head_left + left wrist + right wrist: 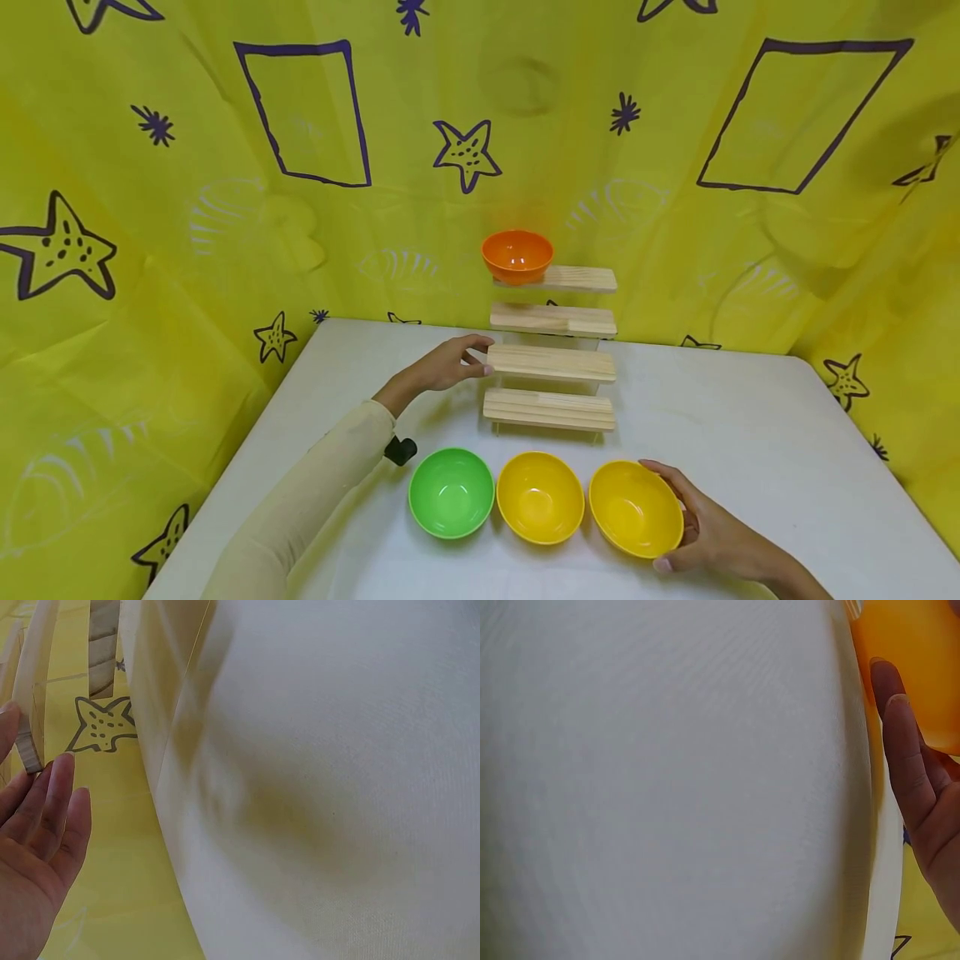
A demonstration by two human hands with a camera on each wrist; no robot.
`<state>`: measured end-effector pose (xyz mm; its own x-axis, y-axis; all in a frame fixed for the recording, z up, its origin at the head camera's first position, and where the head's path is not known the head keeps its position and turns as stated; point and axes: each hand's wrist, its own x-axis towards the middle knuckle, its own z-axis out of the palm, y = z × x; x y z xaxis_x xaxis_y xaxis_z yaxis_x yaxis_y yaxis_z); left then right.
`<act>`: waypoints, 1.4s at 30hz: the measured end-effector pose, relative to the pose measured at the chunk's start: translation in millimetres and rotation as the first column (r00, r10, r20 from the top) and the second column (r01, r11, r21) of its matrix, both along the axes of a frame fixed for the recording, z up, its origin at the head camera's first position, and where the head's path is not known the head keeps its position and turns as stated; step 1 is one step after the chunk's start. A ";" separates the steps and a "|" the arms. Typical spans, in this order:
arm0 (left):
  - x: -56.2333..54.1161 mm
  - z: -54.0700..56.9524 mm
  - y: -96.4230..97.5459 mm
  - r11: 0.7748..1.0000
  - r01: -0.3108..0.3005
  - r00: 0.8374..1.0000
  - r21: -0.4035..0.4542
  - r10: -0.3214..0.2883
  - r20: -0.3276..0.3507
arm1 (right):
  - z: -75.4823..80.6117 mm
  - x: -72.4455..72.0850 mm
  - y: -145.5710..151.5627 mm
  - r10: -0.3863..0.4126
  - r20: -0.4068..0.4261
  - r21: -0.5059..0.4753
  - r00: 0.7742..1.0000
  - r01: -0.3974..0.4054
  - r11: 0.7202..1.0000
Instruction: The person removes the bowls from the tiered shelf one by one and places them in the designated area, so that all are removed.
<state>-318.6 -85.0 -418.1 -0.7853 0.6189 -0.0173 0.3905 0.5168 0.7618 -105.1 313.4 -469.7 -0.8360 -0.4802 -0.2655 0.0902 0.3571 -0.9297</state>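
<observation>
A stepped wooden shelf rack (551, 362) with several planks stands towards the back of the table. My left hand (450, 364) holds the left end of its second plank from the bottom, thumb on the near side and fingers on the far side. In the left wrist view, the fingertips lie right at the edge of that plank (31, 742). At the front, my right hand (712, 533) grips the right side of a yellow bowl (636, 508), which tilts slightly. The right wrist view shows fingers against the bowl's outer wall (907, 645).
Left of the held bowl stand another yellow bowl (540, 497) and a green bowl (452, 493), side by side. An orange bowl (517, 254) sits on the left of the rack's top plank. Yellow patterned cloth (420, 217) encloses the white table (712, 417) at the back and sides.
</observation>
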 end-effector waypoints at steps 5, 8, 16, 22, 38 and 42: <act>0.5 -0.1 0.1 1.000 -0.008 1.000 -0.006 0.008 0.011 | -0.7 0.6 1.6 0.004 -0.008 0.015 1.000 -0.003 1.000; 0.6 0.2 0.5 1.000 -0.012 1.000 -0.010 0.012 0.017 | 0.6 1.1 2.6 0.013 -0.007 0.011 1.000 -0.013 1.000; -0.5 0.2 0.8 1.000 -0.007 1.000 0.001 0.007 0.014 | 4.6 0.9 12.2 0.031 -0.104 0.004 0.994 -0.031 1.000; -0.5 0.1 0.1 1.000 -0.004 1.000 0.003 0.004 0.015 | 4.4 -1.1 21.9 0.028 -0.243 -0.027 0.970 -0.035 0.999; 0.3 0.5 0.4 1.000 -0.001 1.000 0.013 0.001 0.019 | 42.9 -19.5 33.1 -0.131 -0.515 0.027 0.847 0.168 0.985; 0.5 0.8 0.2 1.000 -0.001 1.000 0.017 0.000 0.019 | 56.2 -26.9 35.9 -0.162 -0.547 0.049 0.821 0.224 0.973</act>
